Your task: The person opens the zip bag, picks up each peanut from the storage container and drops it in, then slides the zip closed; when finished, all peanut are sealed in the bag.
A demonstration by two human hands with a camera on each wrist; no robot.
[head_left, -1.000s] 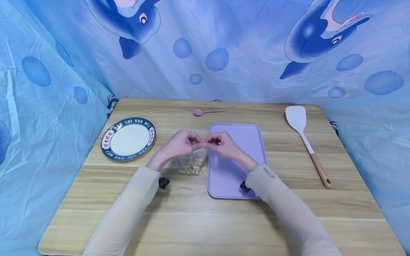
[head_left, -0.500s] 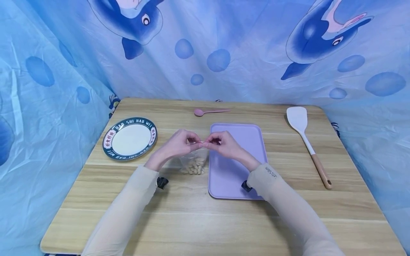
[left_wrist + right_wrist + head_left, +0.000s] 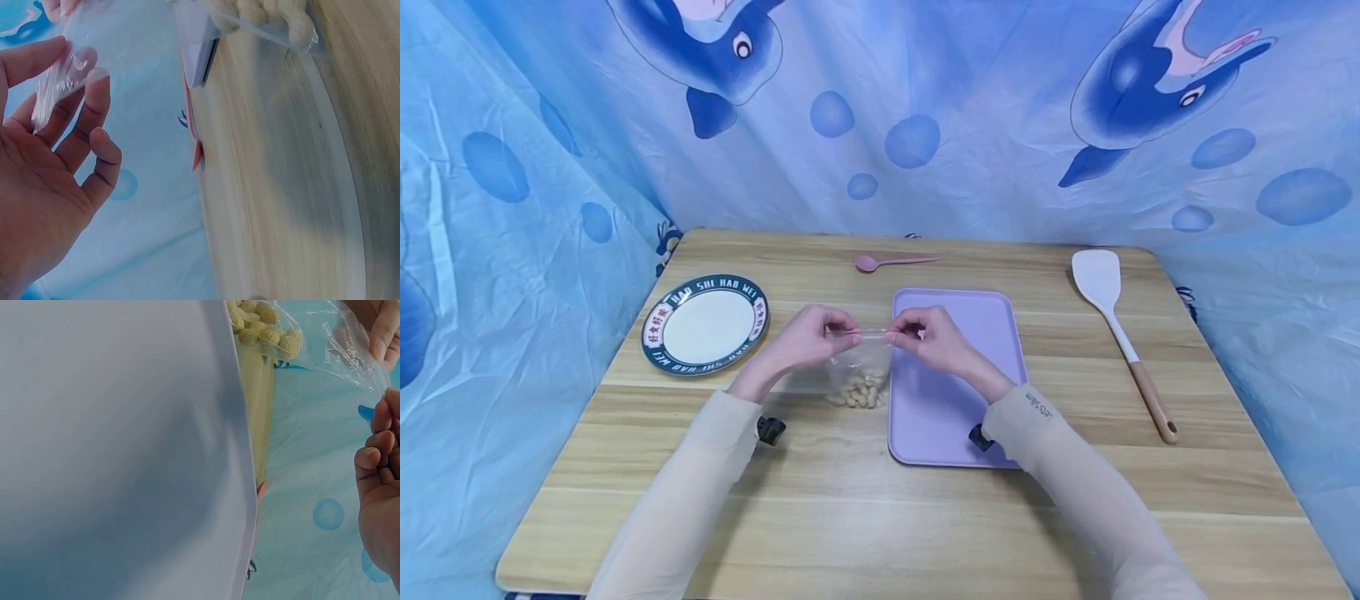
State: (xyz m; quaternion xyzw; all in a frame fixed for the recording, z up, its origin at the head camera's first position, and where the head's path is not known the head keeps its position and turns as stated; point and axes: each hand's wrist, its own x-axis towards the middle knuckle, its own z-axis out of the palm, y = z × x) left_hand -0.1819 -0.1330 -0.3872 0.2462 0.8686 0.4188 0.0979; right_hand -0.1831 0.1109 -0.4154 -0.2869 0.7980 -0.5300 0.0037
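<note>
A clear plastic zip bag [image 3: 853, 367] hangs upright between the two hands, with peanuts [image 3: 859, 390] gathered at its bottom. My left hand [image 3: 816, 337] pinches the bag's top edge near its left corner; in the left wrist view, thumb and fingers hold the crumpled film. The right hand [image 3: 934, 338] pinches the same edge near the right corner, above the purple tray [image 3: 955, 425]. In the right wrist view several peanuts [image 3: 269, 334] in their shells show through the film. Whether the bag's mouth is sealed, I cannot tell.
To the left lies a white plate [image 3: 709, 327] with a dark lettered rim. A pink spoon [image 3: 895, 262] rests near the table's back edge. On the right is a white spatula [image 3: 1097, 279] with a wooden handle. A blue curtain [image 3: 985, 200] hangs behind the table.
Both hands were close together at the middle of the bag's top edge. Now they are apart, the left hand having moved left and the right slightly right, with the edge stretched between them.
</note>
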